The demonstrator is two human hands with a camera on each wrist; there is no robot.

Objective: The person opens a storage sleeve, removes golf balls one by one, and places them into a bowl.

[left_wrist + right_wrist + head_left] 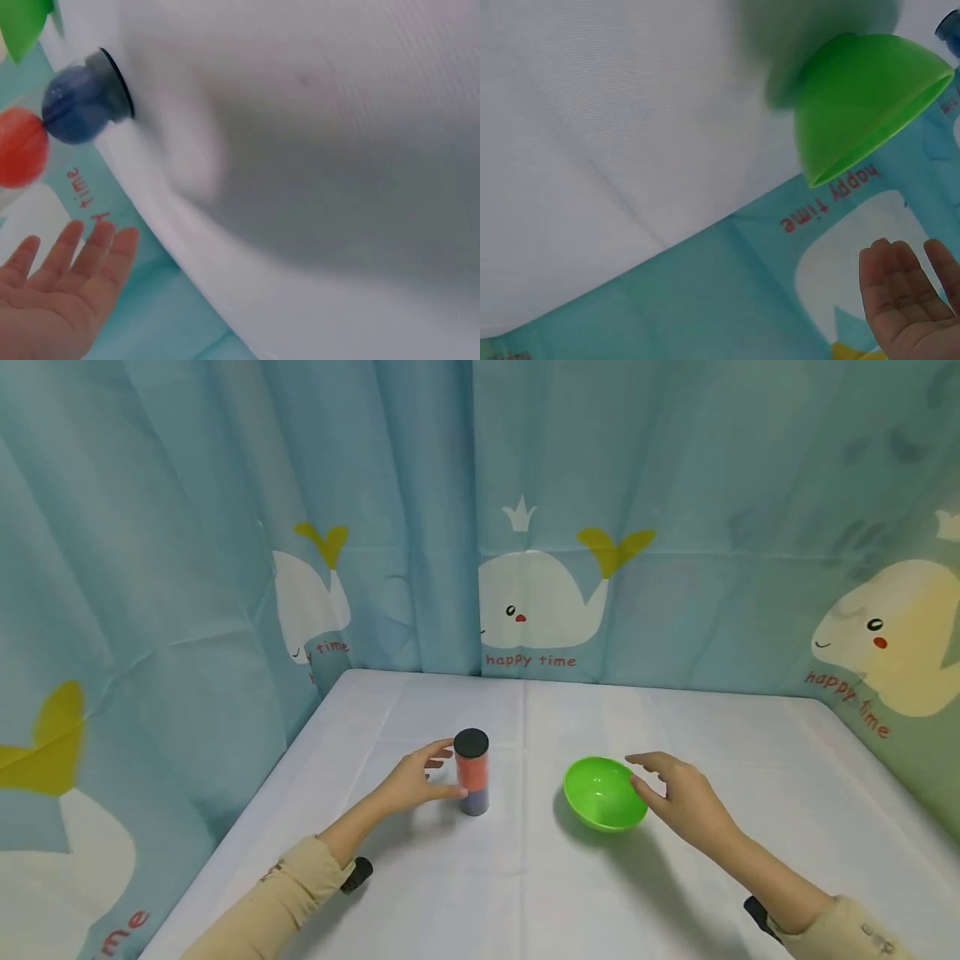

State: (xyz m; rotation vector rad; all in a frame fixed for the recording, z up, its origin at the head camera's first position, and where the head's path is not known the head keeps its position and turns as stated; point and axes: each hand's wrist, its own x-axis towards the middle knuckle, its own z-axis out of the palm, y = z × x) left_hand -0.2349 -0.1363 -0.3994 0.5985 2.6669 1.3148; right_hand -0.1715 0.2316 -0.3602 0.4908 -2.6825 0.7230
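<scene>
A clear tube (pixel 472 772) with a black lid stands upright on the table, left of centre. Inside it, the left wrist view shows an orange-red ball (pixel 21 148) and a blue ball (pixel 75 105). My left hand (pixel 411 785) is at the tube's left side, fingers and thumb spread towards it. To the right of the tube sits a bright green bowl (pixel 604 823), its open side up, with only its green inside showing. My right hand (pixel 686 797) reaches to the bowl's right rim, thumb and fingers apart; its palm (pixel 919 334) shows in the right wrist view.
A white cloth covers the table (pixel 517 893). Light blue curtains (pixel 420 485) printed with whales hang along its back and sides. A black strap piece (pixel 357 875) shows below the left sleeve, another (pixel 761 917) by the right wrist.
</scene>
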